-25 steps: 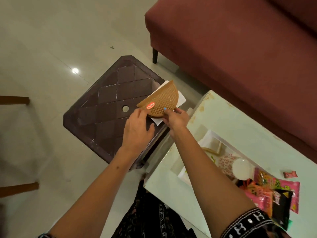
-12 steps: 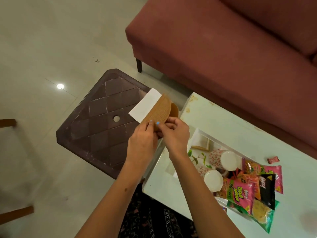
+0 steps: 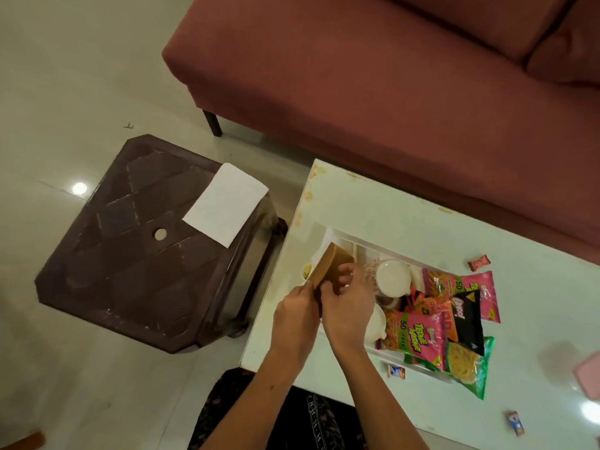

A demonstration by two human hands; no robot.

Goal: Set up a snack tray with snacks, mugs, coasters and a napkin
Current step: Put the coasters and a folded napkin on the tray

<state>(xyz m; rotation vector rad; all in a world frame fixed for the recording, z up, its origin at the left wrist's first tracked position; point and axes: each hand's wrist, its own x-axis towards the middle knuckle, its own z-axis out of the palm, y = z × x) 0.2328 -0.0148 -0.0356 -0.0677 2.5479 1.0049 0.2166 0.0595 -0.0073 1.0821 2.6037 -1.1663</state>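
Leftmost, at centre left of the frame, a dark brown plastic stool (image 3: 136, 254) stands on the pale floor, with a white napkin (image 3: 226, 204) lying flat on its upper right corner. Just right of it is the white counter (image 3: 373, 206), and on the counter a white tray (image 3: 344, 235). At the middle of the frame both hands meet over the tray's left end. The left hand (image 3: 297, 315) pinches the lower edge of a stack of brown coasters (image 3: 331, 266), its grip closed on them; the right hand (image 3: 349, 306) curls over the stack from the other side, fingers also closed on it. The coasters stand tilted on edge above the tray's left end. Further right in the tray sit two white-lidded mugs (image 3: 393, 277) and a pile of snack packets (image 3: 454, 323). Small wrapped candies (image 3: 479, 263) lie loose on the counter beyond. A maroon sofa (image 3: 389, 76) fills the upper right.
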